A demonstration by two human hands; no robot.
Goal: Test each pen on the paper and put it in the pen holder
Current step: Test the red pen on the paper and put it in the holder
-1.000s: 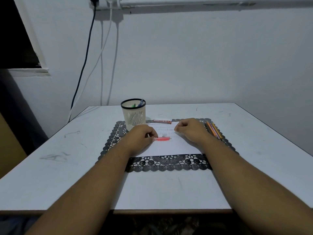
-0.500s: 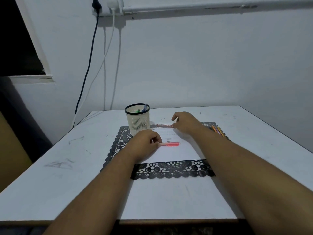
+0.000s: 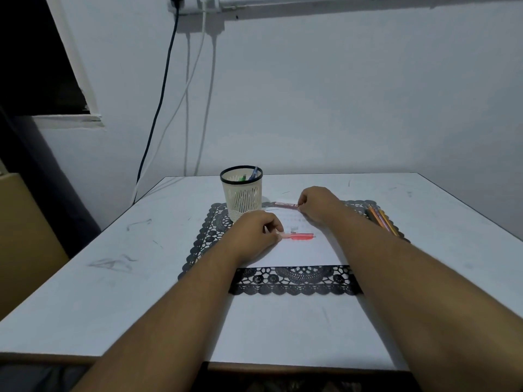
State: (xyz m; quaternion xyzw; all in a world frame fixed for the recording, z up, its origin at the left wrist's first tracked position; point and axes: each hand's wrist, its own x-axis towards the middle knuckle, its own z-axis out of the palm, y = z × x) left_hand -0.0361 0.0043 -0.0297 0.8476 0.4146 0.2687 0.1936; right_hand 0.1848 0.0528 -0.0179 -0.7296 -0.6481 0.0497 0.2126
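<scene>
Mid-frame, left hand [image 3: 256,232] pinched the red pen [image 3: 298,236] on the paper [image 3: 305,253] while right hand [image 3: 317,205] pinched the dark pen [image 3: 285,205] w/ curled fingers, prob. to test next, then drop in the holder [image 3: 242,195].

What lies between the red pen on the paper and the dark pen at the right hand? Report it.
In the head view, only paper with faint test marks lies between the red pen and the dark pen pinched by the right hand.

no legible text, faint rows of marks on the paper [image 3: 300,250] too small to read, pale print on the dark red pen [image 3: 285,205] unreadable, no brands, no numbers
</scene>
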